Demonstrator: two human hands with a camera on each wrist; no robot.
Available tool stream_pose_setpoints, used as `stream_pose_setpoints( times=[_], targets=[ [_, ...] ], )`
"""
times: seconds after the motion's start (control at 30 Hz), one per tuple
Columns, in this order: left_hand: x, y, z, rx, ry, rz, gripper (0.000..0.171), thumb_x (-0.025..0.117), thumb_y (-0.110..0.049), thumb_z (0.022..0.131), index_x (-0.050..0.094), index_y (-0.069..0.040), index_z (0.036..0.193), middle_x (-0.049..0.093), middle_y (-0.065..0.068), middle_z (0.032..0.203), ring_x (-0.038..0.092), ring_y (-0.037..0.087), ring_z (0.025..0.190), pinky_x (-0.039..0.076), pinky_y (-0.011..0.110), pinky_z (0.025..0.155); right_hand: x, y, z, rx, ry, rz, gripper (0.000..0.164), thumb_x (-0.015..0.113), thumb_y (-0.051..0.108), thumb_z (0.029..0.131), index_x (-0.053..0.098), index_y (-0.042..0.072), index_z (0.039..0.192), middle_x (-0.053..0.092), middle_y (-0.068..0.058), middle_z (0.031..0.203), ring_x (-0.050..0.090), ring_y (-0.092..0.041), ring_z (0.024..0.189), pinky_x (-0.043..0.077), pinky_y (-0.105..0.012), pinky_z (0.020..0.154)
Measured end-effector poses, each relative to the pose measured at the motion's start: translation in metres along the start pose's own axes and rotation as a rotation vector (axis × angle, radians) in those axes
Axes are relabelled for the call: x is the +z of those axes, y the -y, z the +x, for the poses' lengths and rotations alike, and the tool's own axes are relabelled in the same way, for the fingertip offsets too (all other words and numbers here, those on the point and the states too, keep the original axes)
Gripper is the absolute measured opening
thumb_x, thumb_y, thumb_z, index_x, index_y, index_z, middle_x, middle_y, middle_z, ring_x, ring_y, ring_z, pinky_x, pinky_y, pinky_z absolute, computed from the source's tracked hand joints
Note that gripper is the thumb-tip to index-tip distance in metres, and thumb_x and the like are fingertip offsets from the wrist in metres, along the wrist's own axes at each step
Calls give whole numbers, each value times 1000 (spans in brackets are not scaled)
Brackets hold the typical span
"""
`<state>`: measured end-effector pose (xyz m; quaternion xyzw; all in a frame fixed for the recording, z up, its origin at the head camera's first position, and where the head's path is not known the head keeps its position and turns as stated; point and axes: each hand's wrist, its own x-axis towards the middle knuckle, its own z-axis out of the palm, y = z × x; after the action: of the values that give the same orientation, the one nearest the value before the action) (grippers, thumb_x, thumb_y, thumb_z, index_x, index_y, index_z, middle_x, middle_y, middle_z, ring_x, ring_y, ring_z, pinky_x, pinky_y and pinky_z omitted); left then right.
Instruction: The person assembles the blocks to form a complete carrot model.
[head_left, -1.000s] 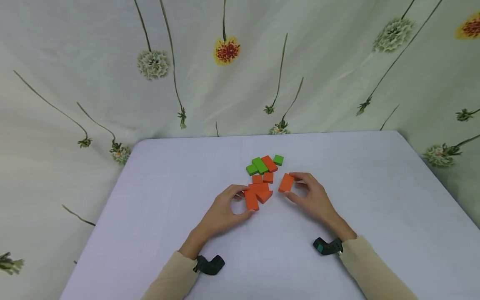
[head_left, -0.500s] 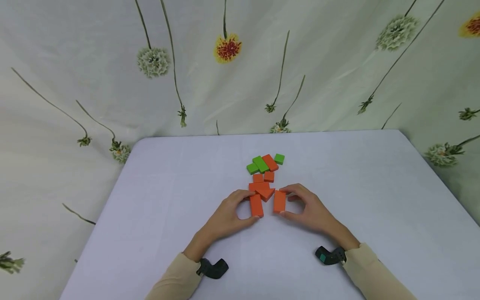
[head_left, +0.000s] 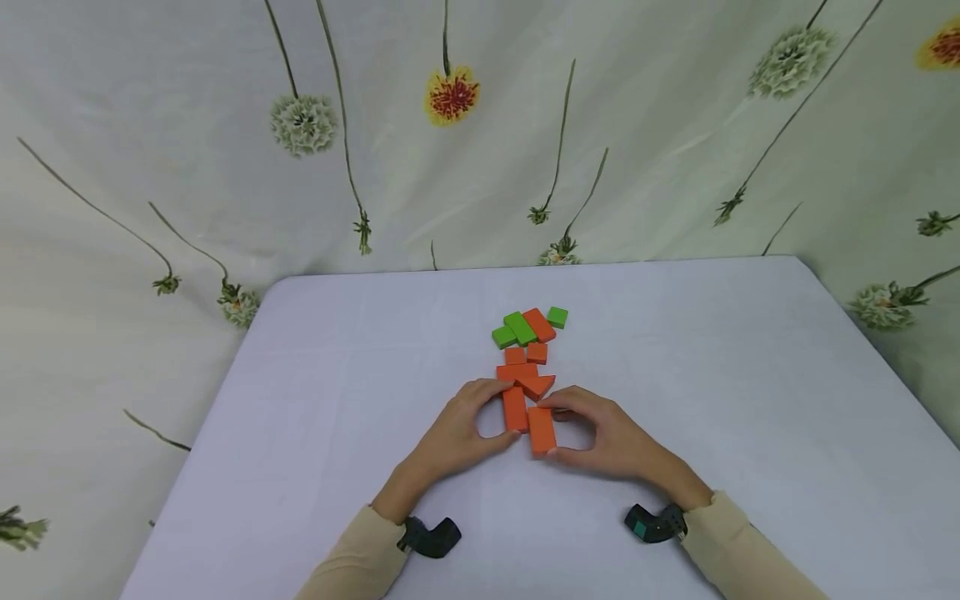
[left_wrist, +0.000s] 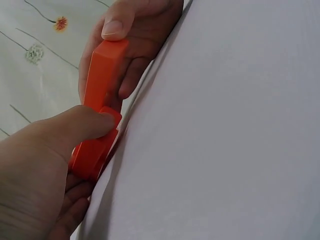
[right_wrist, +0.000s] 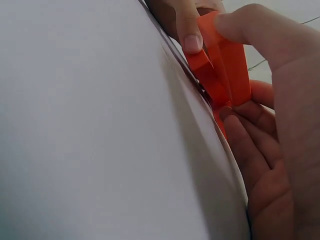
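In the head view my left hand (head_left: 461, 429) grips an orange rectangular block (head_left: 514, 409) lengthwise, thumb at its near end and fingers at its far end. Just to the right, my right hand (head_left: 607, 429) holds a second orange rectangular block (head_left: 542, 431) the same way, slightly nearer me. The left wrist view shows the right-hand block (left_wrist: 102, 75) raised off the tablecloth beside the left-hand one (left_wrist: 92, 155). Behind them lie an orange triangular block (head_left: 537, 386) and a wider orange block (head_left: 516, 372), partly covered by my left fingertips.
Two small orange blocks (head_left: 515, 356) sit farther back. Beyond them are a tilted orange block (head_left: 539, 325), a green rectangular block (head_left: 520, 327) and small green blocks (head_left: 557, 317). The white-covered table (head_left: 360, 350) ends at a flower-printed cloth (head_left: 645, 125).
My right hand has carried its block left and toward me, up beside the left one. My left hand has shifted its block slightly right and nearer. The triangular block has turned a little.
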<state>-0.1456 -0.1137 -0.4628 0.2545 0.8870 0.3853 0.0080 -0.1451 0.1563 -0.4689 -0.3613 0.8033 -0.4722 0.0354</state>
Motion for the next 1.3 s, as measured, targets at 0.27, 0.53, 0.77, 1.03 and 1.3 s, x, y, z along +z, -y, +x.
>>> stream_pose_setpoints(
  times=[0.27,0.53,0.77,1.03,1.3],
  targets=[
    [3,4,-1,19,25,28,65,83,-27,88,58,-8,145,60,6,142,53,24,136,46,44,115,4,4,0,-15,-26,-55,58,85,21,87,62,16,139,63,1,133,63,-16,122,54,-30,104],
    [0,6,-4,5,16,13,62,83,-25,87,60,-10,143,61,7,141,54,24,135,48,45,113,4,4,3,101,-85,-198,60,85,29,86,62,19,141,62,5,138,58,-16,129,52,-41,108],
    [10,4,-6,107,-14,115,59,84,-28,87,62,-11,139,65,4,135,56,20,130,49,38,112,6,5,-2,148,-66,-303,63,85,26,86,61,14,143,59,-2,143,57,-24,134,51,-48,109],
    [3,9,-7,144,-33,181,60,85,-28,86,62,-10,139,67,4,133,57,20,128,51,38,110,13,7,3,117,-56,-377,63,82,30,89,59,12,145,58,-6,146,56,-27,135,52,-48,108],
    [3,12,-10,156,-42,170,59,84,-28,87,62,-9,139,67,4,134,57,20,128,50,38,111,14,10,5,126,-49,-388,64,83,29,89,58,11,145,59,-9,146,57,-28,135,51,-48,109]
  ],
)
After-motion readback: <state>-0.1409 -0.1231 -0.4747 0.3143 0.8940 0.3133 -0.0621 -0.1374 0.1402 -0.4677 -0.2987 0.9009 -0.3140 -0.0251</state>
